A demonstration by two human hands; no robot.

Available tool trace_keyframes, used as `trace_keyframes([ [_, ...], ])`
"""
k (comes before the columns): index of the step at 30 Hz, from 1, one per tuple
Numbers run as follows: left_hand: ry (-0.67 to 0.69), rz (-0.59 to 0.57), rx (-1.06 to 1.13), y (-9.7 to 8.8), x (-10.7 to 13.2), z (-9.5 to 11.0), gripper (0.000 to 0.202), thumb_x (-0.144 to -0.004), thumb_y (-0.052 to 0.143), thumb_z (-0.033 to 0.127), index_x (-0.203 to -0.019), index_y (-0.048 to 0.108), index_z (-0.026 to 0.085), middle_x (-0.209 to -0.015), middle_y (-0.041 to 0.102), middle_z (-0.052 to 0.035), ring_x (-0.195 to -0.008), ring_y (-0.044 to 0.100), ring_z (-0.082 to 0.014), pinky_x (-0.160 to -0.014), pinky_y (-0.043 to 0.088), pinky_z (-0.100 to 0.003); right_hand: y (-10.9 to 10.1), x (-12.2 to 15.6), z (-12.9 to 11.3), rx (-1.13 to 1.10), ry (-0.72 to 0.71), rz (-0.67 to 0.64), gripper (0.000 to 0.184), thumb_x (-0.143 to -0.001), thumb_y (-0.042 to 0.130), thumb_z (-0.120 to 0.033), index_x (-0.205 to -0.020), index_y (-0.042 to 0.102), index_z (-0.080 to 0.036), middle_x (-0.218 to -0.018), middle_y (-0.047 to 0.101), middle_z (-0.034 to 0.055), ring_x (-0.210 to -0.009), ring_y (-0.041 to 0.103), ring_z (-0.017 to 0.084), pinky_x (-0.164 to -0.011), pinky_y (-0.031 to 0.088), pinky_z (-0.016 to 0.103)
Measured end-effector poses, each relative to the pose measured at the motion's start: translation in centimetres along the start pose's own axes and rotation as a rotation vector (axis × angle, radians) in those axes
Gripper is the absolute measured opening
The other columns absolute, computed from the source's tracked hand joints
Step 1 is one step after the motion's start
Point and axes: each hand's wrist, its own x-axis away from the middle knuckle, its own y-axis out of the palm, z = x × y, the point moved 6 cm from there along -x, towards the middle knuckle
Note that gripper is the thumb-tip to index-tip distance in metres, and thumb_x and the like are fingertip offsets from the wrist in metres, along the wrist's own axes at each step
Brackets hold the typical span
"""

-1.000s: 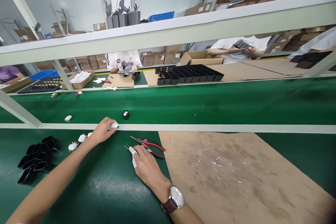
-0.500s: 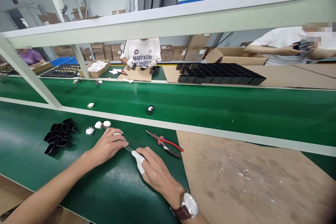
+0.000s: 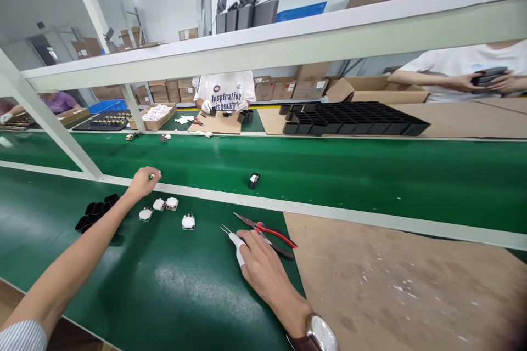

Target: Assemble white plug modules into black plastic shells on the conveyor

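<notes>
My left hand (image 3: pixel 143 182) is stretched over the edge of the green belt, its fingers closed around a small circuit board (image 3: pixel 155 175) that they partly hide. Tweezers (image 3: pixel 225 229) with two thin, parted tips are in my right hand (image 3: pixel 259 260), whose thumb wears a white finger cover. Between my hands a circuit board with a white top (image 3: pixel 188 222) lies on the green table. Several similar boards (image 3: pixel 158 204) sit farther left. Red-and-black pliers (image 3: pixel 263 233) lie just beyond my right hand. Black oval housings (image 3: pixel 93 211) are grouped at left, partly behind my left forearm.
A black housing with a white part inside (image 3: pixel 254 180) stands on the belt (image 3: pixel 349 170). Cardboard (image 3: pixel 391 279) covers the table at right. A white rail (image 3: pixel 214 193) divides table from belt. A slanted post (image 3: pixel 61 120) rises at left. Co-workers sit opposite.
My left hand has let go of a white-topped board on the table and moved forward and left to the board on the belt. My right hand keeps the tweezers. The view has shifted slightly.
</notes>
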Motion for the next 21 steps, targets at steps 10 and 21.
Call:
trace_keyframes([
  [10, -0.012, -0.135, -0.021, 4.4, -3.3, -1.0, 0.026, -0.101, 0.068, 0.039, -0.092, 0.075, 0.015, -0.105, 0.076, -0.0093, -0.109, 0.072, -0.0254, -0.101, 0.057, -0.047, 1.4, 0.6, 0.6, 0.054, 0.053, -0.111, 0.041, -0.077, 0.058, 0.007, -0.109, 0.068, -0.016, -0.113, 0.068, 0.0101, -0.099, 0.064, 0.026, -0.094, 0.058, 0.042],
  [21, 0.337, -0.362, 0.053, 2.1, 12.7, 9.3, 0.023, -0.105, 0.06, 0.035, -0.102, 0.082, 0.028, -0.141, 0.067, -0.0092, -0.118, 0.071, -0.0272, -0.1, 0.06, -0.043, 1.7, 0.7, 1.3, 0.065, 0.095, -0.113, 0.037, -0.082, 0.052, 0.006, -0.105, 0.067, -0.019, -0.109, 0.067, 0.0115, -0.097, 0.062, 0.028, -0.088, 0.055, 0.044],
])
